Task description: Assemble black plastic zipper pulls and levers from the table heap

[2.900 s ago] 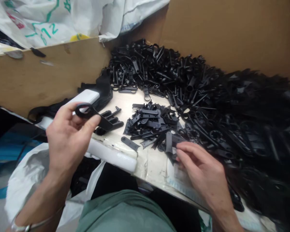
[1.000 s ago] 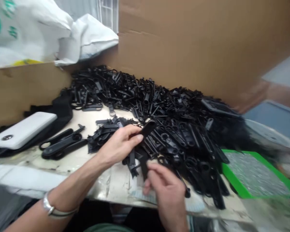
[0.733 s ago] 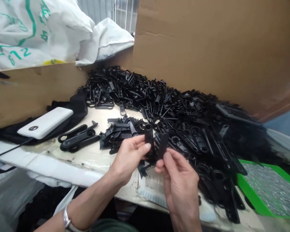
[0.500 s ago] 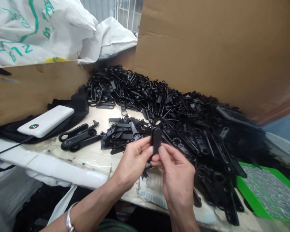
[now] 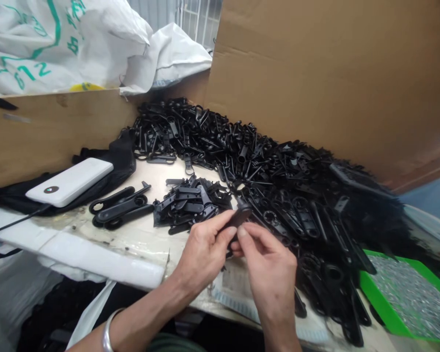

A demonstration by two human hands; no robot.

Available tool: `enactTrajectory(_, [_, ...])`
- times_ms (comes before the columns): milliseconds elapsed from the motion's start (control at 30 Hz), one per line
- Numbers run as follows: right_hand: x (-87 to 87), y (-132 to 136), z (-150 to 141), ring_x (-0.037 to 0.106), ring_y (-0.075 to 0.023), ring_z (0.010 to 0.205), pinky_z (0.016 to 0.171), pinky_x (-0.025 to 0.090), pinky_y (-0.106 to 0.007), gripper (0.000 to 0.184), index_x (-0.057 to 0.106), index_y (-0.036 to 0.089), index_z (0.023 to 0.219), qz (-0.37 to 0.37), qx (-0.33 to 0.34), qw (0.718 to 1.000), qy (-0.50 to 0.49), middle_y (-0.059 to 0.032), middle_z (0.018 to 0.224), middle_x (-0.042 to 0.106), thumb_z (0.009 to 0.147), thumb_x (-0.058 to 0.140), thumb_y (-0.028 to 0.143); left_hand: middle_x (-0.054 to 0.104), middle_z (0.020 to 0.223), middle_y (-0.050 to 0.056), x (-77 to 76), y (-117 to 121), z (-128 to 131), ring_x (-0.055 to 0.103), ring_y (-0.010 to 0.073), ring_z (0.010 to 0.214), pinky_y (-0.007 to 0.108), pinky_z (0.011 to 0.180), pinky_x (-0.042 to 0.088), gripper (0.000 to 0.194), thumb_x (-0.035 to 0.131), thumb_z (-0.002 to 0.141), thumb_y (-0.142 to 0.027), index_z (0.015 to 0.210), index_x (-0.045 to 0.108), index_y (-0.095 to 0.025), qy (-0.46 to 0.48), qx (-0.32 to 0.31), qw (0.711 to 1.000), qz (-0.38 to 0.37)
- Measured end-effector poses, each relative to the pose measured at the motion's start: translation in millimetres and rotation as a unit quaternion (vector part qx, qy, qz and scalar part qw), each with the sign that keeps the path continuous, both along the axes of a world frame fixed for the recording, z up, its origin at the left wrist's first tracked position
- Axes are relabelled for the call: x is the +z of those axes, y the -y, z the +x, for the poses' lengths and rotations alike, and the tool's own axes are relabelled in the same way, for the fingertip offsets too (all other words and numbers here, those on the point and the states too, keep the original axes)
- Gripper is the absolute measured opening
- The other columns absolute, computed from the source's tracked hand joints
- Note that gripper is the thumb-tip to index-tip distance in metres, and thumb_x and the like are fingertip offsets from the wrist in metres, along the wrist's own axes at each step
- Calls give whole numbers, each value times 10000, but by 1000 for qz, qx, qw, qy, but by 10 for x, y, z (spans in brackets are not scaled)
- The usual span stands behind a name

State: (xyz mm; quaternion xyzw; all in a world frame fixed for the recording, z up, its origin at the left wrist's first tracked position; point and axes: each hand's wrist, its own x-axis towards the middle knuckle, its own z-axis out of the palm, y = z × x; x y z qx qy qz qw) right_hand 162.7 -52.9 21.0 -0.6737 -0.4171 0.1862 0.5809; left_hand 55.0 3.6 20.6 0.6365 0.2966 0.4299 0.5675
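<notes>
Between my hands, over the front of the table, is a long black plastic part [image 5: 241, 215] with a rounded end, tilted up and to the right. My left hand [image 5: 207, 247] is closed around its left side, thumb on top. The fingertips of my right hand [image 5: 269, 259] pinch the same part lower down; the fingers hide its lower end. Just beyond lies a small heap of flat black plastic pieces [image 5: 190, 200]. To the left, several black ring-ended arms [image 5: 122, 208] lie side by side. Larger black parts [image 5: 341, 283] lie right of my right hand.
A big pile of black plastic parts [image 5: 220, 137] stretches along the brown cardboard walls [image 5: 315, 73]. At the right edge stands a green tray [image 5: 383, 300] of small metallic pieces. A white power bank [image 5: 71, 182] with a cable sits left on black cloth. White foam [image 5: 77, 247] edges the table.
My left hand came from the left with a ring-ended black part. My right hand brought a flat black piece against it; the two now look joined, and the part has tipped rightward.
</notes>
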Motion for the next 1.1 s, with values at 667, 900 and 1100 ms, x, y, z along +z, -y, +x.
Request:
enactTrajectory(667, [-49, -56, -3, 685, -186, 924, 886, 538, -322, 348, 661, 213, 1122, 111, 84, 936, -325, -59, 969, 735, 793, 774, 208, 618, 1283, 40, -34, 86, -19, 554, 212, 1196, 288, 1024, 428, 427, 580, 891, -204, 1316, 553, -242, -20, -81, 996, -35])
enactTrajectory(900, [72, 7, 156, 645, -195, 1018, 862, 530, -281, 307, 624, 215, 1171, 42, 234, 906, -351, -84, 1106, 690, 873, 694, 243, 701, 1048, -1, 58, 43, -104, 633, 198, 967, 266, 831, 483, 336, 575, 874, -167, 1191, 658, -244, -69, -101, 992, -19])
enactTrajectory(1100, [7, 0, 147, 662, -215, 976, 828, 548, -309, 232, 666, 207, 1090, 46, 217, 923, -313, -81, 1056, 706, 870, 695, 276, 686, 1091, 7, 69, 29, -169, 618, 199, 1023, 263, 862, 474, 364, 555, 879, -141, 1219, 633, -243, -59, -152, 986, -42])
